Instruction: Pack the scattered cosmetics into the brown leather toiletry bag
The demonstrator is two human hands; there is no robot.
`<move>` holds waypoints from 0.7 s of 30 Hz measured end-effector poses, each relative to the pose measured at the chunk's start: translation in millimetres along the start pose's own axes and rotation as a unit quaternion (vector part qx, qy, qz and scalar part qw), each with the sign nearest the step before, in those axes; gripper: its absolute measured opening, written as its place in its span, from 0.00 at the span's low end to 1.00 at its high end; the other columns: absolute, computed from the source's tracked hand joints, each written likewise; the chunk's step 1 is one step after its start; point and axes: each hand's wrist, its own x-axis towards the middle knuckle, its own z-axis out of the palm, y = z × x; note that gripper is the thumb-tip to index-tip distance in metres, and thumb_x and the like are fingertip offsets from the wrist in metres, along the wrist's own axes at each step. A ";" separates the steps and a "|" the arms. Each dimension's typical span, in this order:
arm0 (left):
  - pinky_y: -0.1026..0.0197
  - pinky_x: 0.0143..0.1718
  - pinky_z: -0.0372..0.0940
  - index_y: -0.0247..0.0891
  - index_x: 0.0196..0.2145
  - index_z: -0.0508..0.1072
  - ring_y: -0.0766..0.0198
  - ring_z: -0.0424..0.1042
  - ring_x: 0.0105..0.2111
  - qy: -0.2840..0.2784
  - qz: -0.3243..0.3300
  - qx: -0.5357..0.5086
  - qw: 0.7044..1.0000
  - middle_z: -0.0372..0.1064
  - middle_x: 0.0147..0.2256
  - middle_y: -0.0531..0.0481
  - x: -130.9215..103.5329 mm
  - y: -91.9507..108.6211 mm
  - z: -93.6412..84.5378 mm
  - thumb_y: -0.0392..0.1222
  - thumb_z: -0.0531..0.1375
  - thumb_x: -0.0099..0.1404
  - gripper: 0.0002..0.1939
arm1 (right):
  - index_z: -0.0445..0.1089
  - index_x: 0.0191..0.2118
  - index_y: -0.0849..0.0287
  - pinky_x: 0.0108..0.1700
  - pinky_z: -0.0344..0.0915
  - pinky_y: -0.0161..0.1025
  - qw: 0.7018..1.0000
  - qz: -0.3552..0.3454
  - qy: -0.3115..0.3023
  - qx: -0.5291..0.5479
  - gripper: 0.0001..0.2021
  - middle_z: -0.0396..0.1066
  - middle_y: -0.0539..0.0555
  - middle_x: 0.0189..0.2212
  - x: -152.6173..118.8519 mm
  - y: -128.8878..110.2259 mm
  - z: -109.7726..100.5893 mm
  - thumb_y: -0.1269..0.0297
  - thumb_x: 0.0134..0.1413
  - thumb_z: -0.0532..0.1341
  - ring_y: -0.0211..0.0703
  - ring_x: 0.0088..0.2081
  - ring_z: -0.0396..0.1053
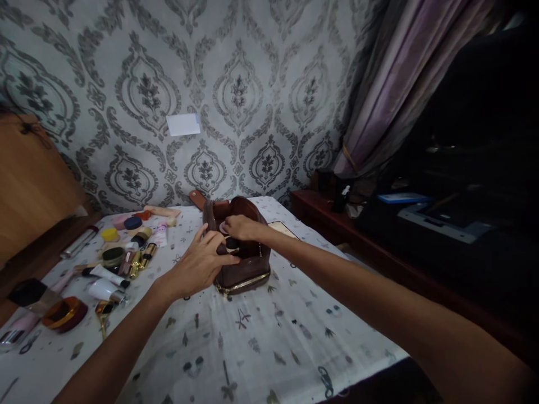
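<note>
A brown cosmetic bag (242, 280) with a gold zipper lies unzipped in the middle of the table. My left hand (202, 258) grips its left side, fingers over the rim and thumb across the opening. Inside the mouth, my right hand (242, 227) is closed, its fingertips at a small pale pink round item (223, 227). Whether the fingers hold that item is partly hidden. Below them a dark, gold-edged item (231, 243) shows in the bag; the rest of the contents is hidden.
Several cosmetics spread over the left of the patterned tablecloth (252, 348), among them a yellow-lidded jar (110, 234), a white tube (109, 276) and a round amber container (65, 314). A flat pale item (283, 229) lies behind the bag. Patterned wall at the back.
</note>
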 end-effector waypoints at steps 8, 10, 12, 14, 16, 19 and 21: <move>0.36 0.61 0.47 0.50 0.49 0.77 0.57 0.62 0.45 -0.002 -0.001 -0.011 1.000 0.62 0.38 0.47 2.4 0.0 -1.5 0.28 0.51 0.68 0.23 | 0.75 0.47 0.61 0.48 0.63 0.37 0.979 -0.157 0.128 -0.010 0.17 0.77 0.57 0.42 -67.3 32.3 -18.4 0.77 0.58 0.52 0.46 0.46 0.73; 0.36 0.61 0.47 0.49 0.48 0.77 0.57 0.62 0.45 -0.009 -0.001 -0.008 1.000 0.62 0.38 0.47 3.0 0.7 -3.1 0.28 0.50 0.68 0.23 | 0.76 0.42 0.61 0.49 0.64 0.37 0.970 -0.210 0.123 0.021 0.17 0.77 0.56 0.41 -81.8 42.9 -8.2 0.80 0.54 0.52 0.45 0.45 0.73; 0.36 0.62 0.47 0.48 0.48 0.77 0.57 0.62 0.45 -0.013 -0.001 -0.007 1.000 0.62 0.38 0.47 3.3 1.3 -4.1 0.28 0.50 0.68 0.22 | 0.76 0.39 0.59 0.50 0.65 0.38 0.958 -0.242 0.137 0.069 0.17 0.77 0.55 0.41 -96.8 50.5 3.8 0.81 0.52 0.52 0.43 0.46 0.72; 0.36 0.62 0.47 0.47 0.48 0.77 0.57 0.63 0.45 -0.012 -0.002 -0.005 1.000 0.63 0.38 0.47 3.2 1.5 -4.5 0.29 0.50 0.68 0.22 | 0.75 0.38 0.57 0.51 0.66 0.40 0.948 -0.243 0.171 0.115 0.17 0.77 0.55 0.41 -113.8 52.1 14.0 0.79 0.53 0.52 0.43 0.46 0.72; 0.36 0.62 0.47 0.46 0.49 0.77 0.56 0.63 0.45 -0.011 -0.004 0.000 1.000 0.63 0.38 0.46 2.8 1.3 -4.4 0.30 0.50 0.69 0.21 | 0.74 0.36 0.55 0.50 0.68 0.42 0.934 -0.237 0.211 0.165 0.16 0.77 0.55 0.41 -133.3 45.7 19.5 0.77 0.56 0.50 0.43 0.46 0.73; 0.35 0.63 0.47 0.46 0.53 0.73 0.55 0.64 0.49 -0.016 -0.005 0.011 1.000 0.65 0.42 0.45 2.4 0.6 -4.0 0.31 0.49 0.70 0.21 | 0.73 0.36 0.49 0.46 0.72 0.43 0.889 -0.294 0.245 0.252 0.16 0.77 0.54 0.38 -165.3 24.7 19.3 0.72 0.59 0.50 0.44 0.44 0.74; 0.35 0.63 0.47 0.46 0.55 0.71 0.54 0.62 0.54 -0.020 -0.007 0.014 1.000 0.65 0.47 0.43 2.5 0.5 -3.3 0.31 0.48 0.70 0.22 | 0.73 0.41 0.44 0.45 0.73 0.42 0.867 -0.349 0.229 0.273 0.16 0.77 0.51 0.37 -187.1 10.9 21.2 0.72 0.58 0.52 0.43 0.44 0.75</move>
